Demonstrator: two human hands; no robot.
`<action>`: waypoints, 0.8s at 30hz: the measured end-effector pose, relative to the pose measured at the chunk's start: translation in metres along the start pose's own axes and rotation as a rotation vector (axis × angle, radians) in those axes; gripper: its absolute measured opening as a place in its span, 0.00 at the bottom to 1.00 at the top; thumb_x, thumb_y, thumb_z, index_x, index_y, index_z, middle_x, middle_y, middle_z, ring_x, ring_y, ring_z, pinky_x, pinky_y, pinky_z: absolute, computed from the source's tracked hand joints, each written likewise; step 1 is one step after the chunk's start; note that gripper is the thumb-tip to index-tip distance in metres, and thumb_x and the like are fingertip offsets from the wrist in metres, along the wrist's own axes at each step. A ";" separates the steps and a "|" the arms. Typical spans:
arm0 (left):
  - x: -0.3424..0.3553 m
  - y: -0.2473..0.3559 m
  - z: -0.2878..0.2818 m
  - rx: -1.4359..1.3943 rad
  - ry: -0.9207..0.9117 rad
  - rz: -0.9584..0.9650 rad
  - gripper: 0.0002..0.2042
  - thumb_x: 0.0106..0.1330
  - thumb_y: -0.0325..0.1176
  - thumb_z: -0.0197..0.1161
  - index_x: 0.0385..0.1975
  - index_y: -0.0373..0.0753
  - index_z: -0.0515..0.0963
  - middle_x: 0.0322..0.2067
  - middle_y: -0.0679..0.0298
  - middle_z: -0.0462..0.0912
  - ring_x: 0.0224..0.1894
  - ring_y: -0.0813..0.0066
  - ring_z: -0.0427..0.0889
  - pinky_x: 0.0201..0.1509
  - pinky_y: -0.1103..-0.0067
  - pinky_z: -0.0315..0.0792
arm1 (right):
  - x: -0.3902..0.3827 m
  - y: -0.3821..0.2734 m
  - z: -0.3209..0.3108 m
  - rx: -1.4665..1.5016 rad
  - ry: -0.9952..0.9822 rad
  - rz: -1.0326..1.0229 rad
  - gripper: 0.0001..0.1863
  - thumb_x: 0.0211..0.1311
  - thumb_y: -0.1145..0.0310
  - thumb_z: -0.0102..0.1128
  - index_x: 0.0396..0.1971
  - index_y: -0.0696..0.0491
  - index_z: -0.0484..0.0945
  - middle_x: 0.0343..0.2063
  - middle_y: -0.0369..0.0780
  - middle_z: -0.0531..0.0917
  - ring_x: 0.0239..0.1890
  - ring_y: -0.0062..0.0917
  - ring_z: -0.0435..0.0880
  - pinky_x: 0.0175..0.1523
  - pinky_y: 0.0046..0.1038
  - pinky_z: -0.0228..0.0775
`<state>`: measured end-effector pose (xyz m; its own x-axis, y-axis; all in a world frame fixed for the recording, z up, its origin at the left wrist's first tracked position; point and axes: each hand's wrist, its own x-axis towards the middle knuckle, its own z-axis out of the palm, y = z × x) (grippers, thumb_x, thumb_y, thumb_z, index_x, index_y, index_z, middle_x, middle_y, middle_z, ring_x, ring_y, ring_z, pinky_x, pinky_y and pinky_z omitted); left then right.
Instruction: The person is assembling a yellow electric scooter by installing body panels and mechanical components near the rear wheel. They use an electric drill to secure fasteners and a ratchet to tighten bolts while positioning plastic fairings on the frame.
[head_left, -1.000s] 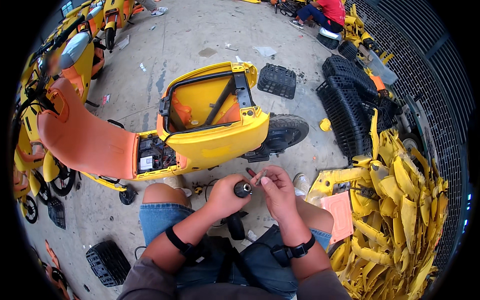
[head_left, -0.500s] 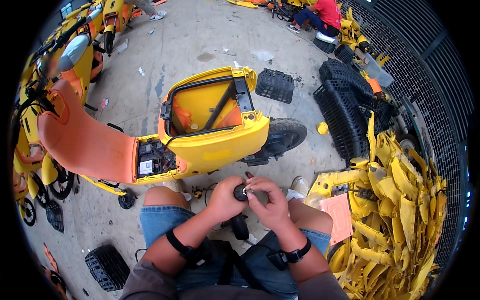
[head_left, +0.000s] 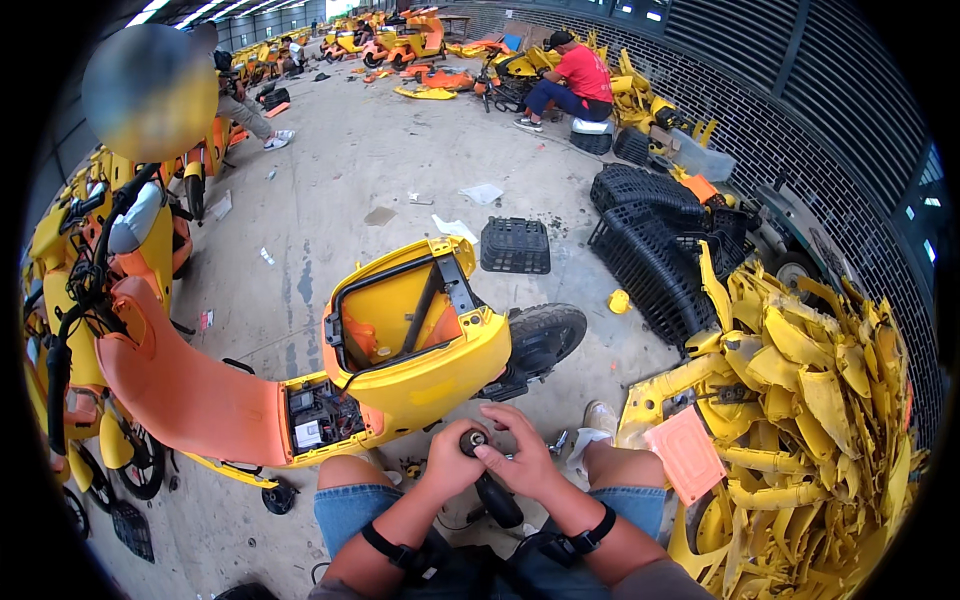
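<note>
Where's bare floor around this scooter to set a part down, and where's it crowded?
Widest: concrete floor beyond the yellow scooter, between the left scooter row and flat black crate, with scattered scraps. Smaller: between its rear wheel and the yellow panel heap. Crowded: the right, with that heap and stacked black crates, and around the black power tool, between the legs.

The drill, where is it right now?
In the head view, the drill is below centre, near the middle, gripped in the left hand with the right hand at its chuck, just this side of the scooter.
</note>
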<state>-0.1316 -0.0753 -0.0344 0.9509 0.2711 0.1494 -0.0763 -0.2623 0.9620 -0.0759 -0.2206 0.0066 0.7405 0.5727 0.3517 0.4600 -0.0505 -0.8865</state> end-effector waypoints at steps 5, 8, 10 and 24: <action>0.002 0.014 -0.006 -0.109 0.067 0.004 0.08 0.52 0.26 0.71 0.30 0.37 0.79 0.28 0.63 0.82 0.32 0.76 0.81 0.39 0.77 0.76 | -0.027 0.055 -0.014 0.393 -0.361 0.642 0.35 0.70 0.51 0.56 0.68 0.59 0.60 0.62 0.45 0.71 0.64 0.29 0.70 0.66 0.30 0.62; -0.005 -0.003 -0.007 -0.024 0.142 -0.046 0.08 0.54 0.30 0.71 0.29 0.37 0.79 0.26 0.61 0.82 0.29 0.74 0.82 0.38 0.76 0.77 | -0.048 0.071 0.008 0.284 -0.585 0.525 0.34 0.70 0.50 0.57 0.65 0.59 0.64 0.58 0.46 0.75 0.59 0.29 0.74 0.64 0.30 0.64; -0.005 -0.006 -0.015 0.033 0.211 -0.082 0.10 0.55 0.34 0.72 0.29 0.36 0.79 0.25 0.58 0.82 0.28 0.70 0.83 0.36 0.74 0.77 | -0.037 0.041 0.031 -0.042 -0.526 0.568 0.28 0.67 0.55 0.61 0.58 0.59 0.71 0.49 0.44 0.82 0.51 0.28 0.80 0.57 0.31 0.70; -0.009 -0.005 -0.030 0.028 0.422 -0.212 0.12 0.52 0.35 0.70 0.27 0.33 0.77 0.25 0.51 0.81 0.28 0.56 0.83 0.35 0.70 0.76 | -0.041 0.045 0.080 -0.545 -0.363 0.344 0.28 0.55 0.55 0.66 0.50 0.57 0.71 0.34 0.52 0.85 0.37 0.51 0.84 0.42 0.47 0.76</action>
<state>-0.1486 -0.0487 -0.0341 0.7391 0.6726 0.0358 0.1200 -0.1838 0.9756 -0.1240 -0.1810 -0.0719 0.7216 0.6810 -0.1250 0.4788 -0.6212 -0.6204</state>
